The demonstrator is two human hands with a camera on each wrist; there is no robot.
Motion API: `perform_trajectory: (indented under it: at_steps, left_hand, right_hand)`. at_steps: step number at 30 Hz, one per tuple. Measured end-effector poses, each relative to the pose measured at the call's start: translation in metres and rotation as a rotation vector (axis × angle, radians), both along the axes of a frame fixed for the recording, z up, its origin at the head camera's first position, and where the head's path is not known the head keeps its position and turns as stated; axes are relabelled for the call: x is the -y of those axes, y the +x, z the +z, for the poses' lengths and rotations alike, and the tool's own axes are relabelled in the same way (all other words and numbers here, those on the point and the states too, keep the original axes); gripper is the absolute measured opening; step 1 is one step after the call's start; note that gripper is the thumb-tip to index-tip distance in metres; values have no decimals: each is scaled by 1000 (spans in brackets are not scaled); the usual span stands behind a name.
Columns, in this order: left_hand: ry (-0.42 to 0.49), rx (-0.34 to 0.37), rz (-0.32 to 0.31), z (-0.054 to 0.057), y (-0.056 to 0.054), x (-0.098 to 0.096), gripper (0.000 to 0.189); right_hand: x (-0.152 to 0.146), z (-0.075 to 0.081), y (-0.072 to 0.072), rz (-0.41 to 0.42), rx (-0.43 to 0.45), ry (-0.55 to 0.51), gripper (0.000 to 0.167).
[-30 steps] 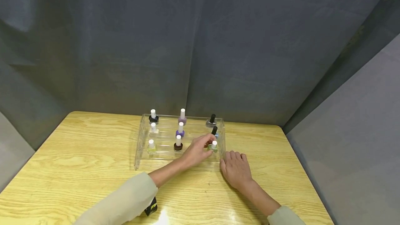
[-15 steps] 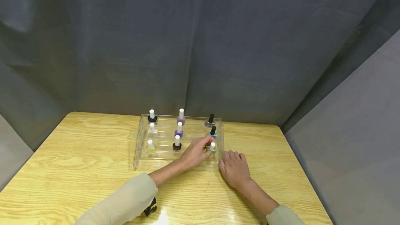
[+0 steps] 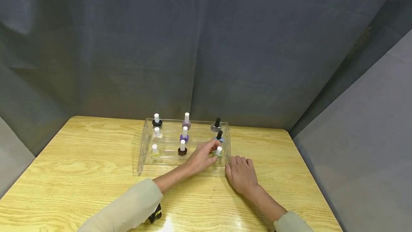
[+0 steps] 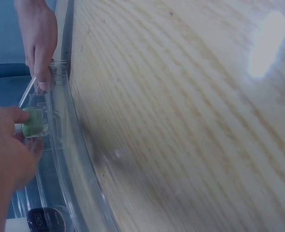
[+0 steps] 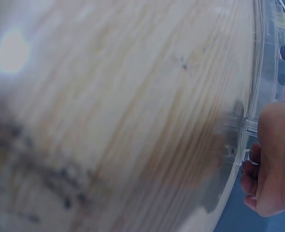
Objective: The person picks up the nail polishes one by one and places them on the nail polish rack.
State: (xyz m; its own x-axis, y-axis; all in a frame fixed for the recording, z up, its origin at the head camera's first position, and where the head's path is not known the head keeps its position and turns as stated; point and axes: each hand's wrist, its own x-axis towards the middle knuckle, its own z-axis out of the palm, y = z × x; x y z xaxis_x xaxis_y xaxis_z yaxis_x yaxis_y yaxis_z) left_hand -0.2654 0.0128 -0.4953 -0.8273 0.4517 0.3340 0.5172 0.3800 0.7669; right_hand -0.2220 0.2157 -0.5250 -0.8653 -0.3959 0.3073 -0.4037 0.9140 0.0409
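Note:
A clear tiered display rack (image 3: 141,155) on the wooden table carries several nail polish bottles. My left hand (image 3: 200,158) pinches a green nail polish bottle (image 4: 33,123) with a white cap, at the right end of the front tier. Thumb and fingers lie on either side of that bottle. My right hand (image 3: 242,174) grips the rack's front right corner; in the right wrist view its fingers curl at the clear side panel. A dark brown bottle (image 3: 182,151) stands left of my left hand, and a blue bottle (image 3: 220,139) with a black cap stands behind it.
A small black box (image 3: 156,214) lies partly under my left sleeve. Other bottles on the rack include a yellow one (image 3: 155,152), a purple one (image 3: 184,137) and a black one (image 3: 157,122). A dark curtain (image 3: 199,53) hangs behind the table.
Since one second ago, my left fingers have shifted slightly and the blue bottle behind them shows more fully. My right hand stays at the rack's corner.

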Motion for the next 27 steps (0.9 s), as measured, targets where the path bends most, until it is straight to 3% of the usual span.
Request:
perform_trajectory:
  at_steps: [4, 14, 19, 23, 27]
  left_hand:
    - [13, 8, 10, 5, 4, 4, 44]
    - [58, -122, 9, 35, 28, 29, 46]
    - [73, -169, 20, 49, 43, 61, 43]
    - [48, -226, 77, 55, 51, 98, 39]
    - [-11, -266, 163, 54, 57, 138, 38]
  right_hand:
    - [2, -1, 0, -6, 22, 3, 31]
    - [2, -2, -1, -12, 23, -25, 31]
    - [0, -2, -2, -7, 61, -56, 31]
    - [-3, 0, -4, -36, 137, -66, 34]
    - [-9, 4, -6, -40, 180, -76, 39]
